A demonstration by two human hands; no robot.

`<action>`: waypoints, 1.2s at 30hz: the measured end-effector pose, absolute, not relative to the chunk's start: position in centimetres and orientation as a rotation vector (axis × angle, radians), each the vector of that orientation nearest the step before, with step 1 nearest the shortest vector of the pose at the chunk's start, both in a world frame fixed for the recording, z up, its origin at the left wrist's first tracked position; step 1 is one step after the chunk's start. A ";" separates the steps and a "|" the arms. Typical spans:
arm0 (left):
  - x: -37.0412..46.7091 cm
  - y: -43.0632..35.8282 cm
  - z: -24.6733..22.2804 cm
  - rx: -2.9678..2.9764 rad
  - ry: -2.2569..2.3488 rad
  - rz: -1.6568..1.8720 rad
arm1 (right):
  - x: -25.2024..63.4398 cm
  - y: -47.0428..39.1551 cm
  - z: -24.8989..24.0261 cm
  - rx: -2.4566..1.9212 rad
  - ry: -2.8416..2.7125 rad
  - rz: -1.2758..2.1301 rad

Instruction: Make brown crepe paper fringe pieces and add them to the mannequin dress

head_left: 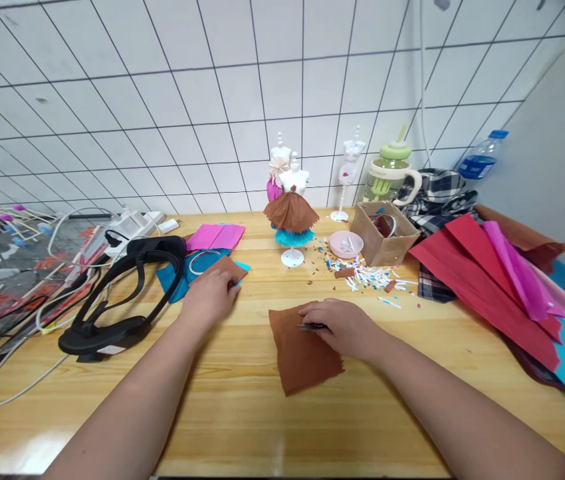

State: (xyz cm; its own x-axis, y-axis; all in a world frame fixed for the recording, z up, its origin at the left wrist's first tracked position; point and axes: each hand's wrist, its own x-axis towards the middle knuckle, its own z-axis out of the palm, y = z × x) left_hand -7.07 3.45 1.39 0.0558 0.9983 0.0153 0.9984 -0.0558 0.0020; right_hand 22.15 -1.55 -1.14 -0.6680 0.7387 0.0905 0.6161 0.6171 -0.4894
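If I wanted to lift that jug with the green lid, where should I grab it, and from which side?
Probably by the pale handle, with the right hand coming from the right and slightly above. The jug stands upright with that loop sticking out rightward, while the box hides its lower front. Mind the checked cloth beside the handle.
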 end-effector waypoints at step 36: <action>-13.6 6.6 0.4 -1.960 -2.458 -0.316 | 26.4 -0.4 0.2 -1.526 -1.507 1.982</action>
State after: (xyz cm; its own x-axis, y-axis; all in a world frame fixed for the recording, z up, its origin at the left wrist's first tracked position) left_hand -13.57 6.64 0.43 -0.2301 0.9669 0.1099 0.9633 0.2103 0.1668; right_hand 26.39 -0.38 0.24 -0.4361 0.6820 -0.5871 0.3834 -0.4494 -0.8069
